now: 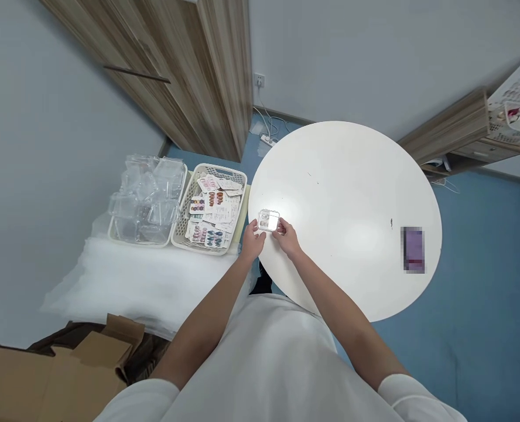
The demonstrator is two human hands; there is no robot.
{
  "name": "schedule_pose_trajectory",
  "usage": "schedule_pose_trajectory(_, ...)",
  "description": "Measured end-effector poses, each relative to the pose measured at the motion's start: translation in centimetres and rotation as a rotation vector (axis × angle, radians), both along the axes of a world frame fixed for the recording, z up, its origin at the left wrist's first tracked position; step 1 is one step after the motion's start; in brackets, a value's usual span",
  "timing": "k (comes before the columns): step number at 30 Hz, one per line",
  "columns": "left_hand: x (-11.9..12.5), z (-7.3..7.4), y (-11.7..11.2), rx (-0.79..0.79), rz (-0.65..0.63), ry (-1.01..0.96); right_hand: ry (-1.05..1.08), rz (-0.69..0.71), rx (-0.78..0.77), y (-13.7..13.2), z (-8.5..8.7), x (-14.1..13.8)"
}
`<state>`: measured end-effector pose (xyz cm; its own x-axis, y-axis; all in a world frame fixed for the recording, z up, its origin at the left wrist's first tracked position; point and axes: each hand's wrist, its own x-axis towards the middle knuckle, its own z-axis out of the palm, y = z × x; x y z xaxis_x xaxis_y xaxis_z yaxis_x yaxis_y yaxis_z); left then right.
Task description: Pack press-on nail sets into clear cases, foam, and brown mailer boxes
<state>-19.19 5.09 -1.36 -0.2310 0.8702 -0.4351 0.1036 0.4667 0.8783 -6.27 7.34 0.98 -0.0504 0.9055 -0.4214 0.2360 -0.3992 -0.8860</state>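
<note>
A small clear plastic box (268, 220) with coloured press-on nails inside sits at the left edge of the round white table (343, 193). My left hand (252, 240) grips its near left corner with fingers closed on it. My right hand (286, 236) pinches its near right corner. Both forearms reach forward from my white shirt.
Left of the table stand a white basket of empty clear boxes (148, 199) and a white basket of nail cards (211, 208), on a white foam-covered surface (146, 281). A blurred purple object (413, 249) lies on the table's right. Cardboard boxes (53, 369) lie bottom left; a wooden cabinet (190, 70) stands behind.
</note>
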Motion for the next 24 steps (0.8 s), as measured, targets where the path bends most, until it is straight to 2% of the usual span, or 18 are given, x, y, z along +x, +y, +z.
schedule_pose_trajectory(7,-0.2,-0.5,0.4,0.026,0.023,-0.052,-0.025,-0.083,-0.051,0.5,-0.3,-0.5)
schedule_pose_trajectory(12,-0.1,-0.9,0.1,0.035,0.039,-0.075,-0.023,-0.052,-0.05,0.4,0.0,-0.5)
schedule_pose_trajectory(20,0.3,-0.3,0.3,0.057,0.054,-0.078,-0.031,0.034,-0.078,0.9,0.2,0.0)
schedule_pose_trajectory(24,0.6,0.2,0.1,0.076,0.075,-0.019,-0.004,0.062,-0.091,0.9,0.2,0.4)
